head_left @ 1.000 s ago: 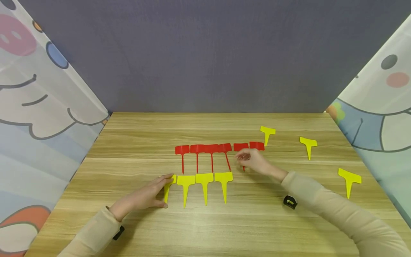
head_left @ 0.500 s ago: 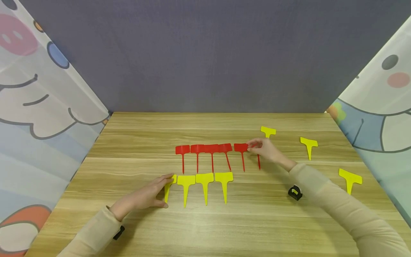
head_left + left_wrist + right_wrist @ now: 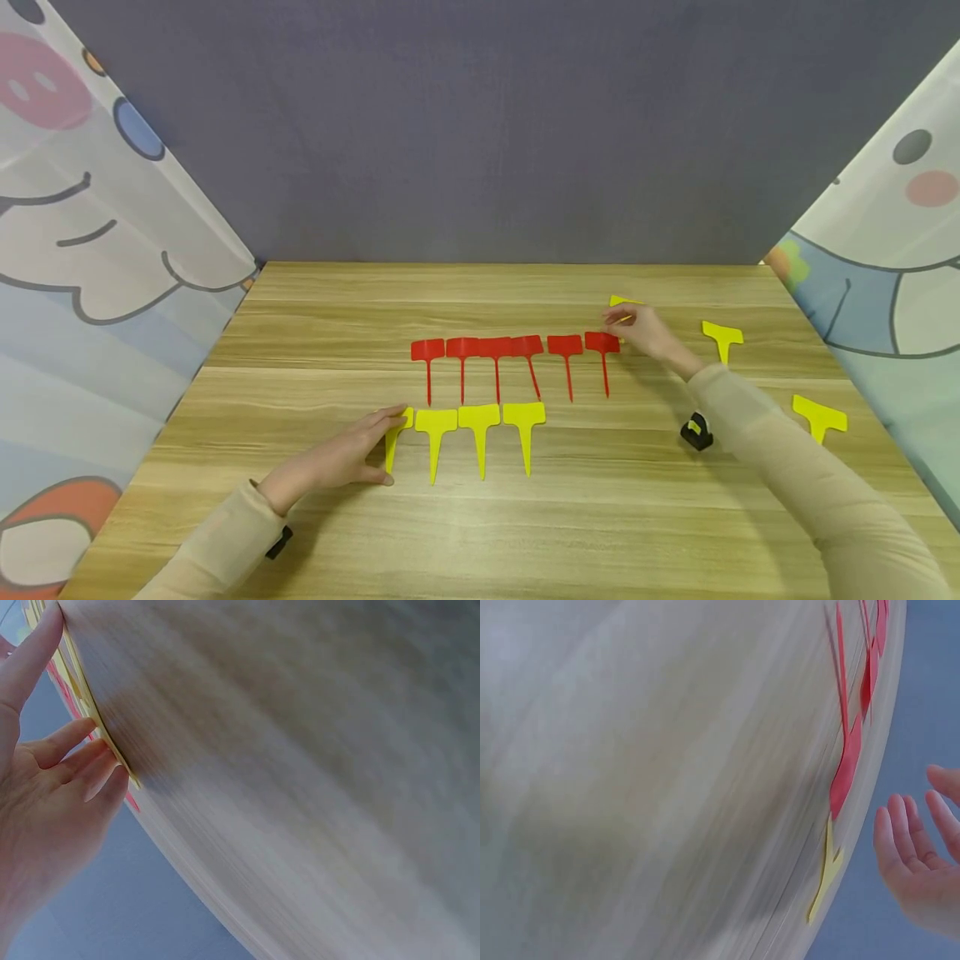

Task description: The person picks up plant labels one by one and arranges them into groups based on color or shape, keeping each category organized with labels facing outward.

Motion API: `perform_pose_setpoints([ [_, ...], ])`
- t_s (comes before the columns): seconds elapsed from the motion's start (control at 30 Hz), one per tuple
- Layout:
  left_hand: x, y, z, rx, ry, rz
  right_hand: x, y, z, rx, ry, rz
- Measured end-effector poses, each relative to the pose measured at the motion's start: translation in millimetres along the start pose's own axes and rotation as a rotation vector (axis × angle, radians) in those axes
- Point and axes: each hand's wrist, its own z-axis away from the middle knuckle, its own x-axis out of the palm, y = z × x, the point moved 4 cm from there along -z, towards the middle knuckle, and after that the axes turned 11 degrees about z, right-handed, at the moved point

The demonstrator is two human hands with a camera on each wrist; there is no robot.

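Note:
My left hand (image 3: 341, 454) rests at the left end of a row of yellow T-shaped plant labels (image 3: 437, 423). Its fingertips touch the head of the leftmost yellow label (image 3: 397, 433), partly covering it. In the left wrist view the fingers (image 3: 71, 739) are spread along the labels' edge. Farther back lies a row of several red T-shaped plant labels (image 3: 565, 345). Past the rightmost red label (image 3: 602, 342), my right hand (image 3: 647, 332) hovers, its fingers loosely bent, over a yellow label (image 3: 622, 300) that it mostly hides. The right wrist view shows that hand (image 3: 922, 862) holding nothing.
Two more yellow labels, one farther back (image 3: 722, 333) and one nearer (image 3: 819, 412), lie apart on the right of the wooden table (image 3: 480, 542); the right sleeve partly overlaps them. A dark grey panel (image 3: 480, 133) rises behind, with printed cloths (image 3: 150, 225) at both sides.
The right hand has moved right and back, from beside the red labels to the back yellow label, uncovering the two rightmost red labels. My left hand stays in place.

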Motion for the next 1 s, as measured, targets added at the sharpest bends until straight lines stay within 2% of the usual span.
perform_pose_setpoints([
  [0.57,-0.9,1.6,-0.2,0.0,0.0,-0.015,-13.4,22,-13,0.044,0.079,0.108],
  [0.8,-0.6,2.7,0.3,0.001,0.0,-0.016,-17.8,29,-16,0.03,0.105,0.123],
  [1.0,-0.8,1.9,0.2,0.001,0.003,-0.022,-19.6,31,-17,0.063,0.089,0.137],
])
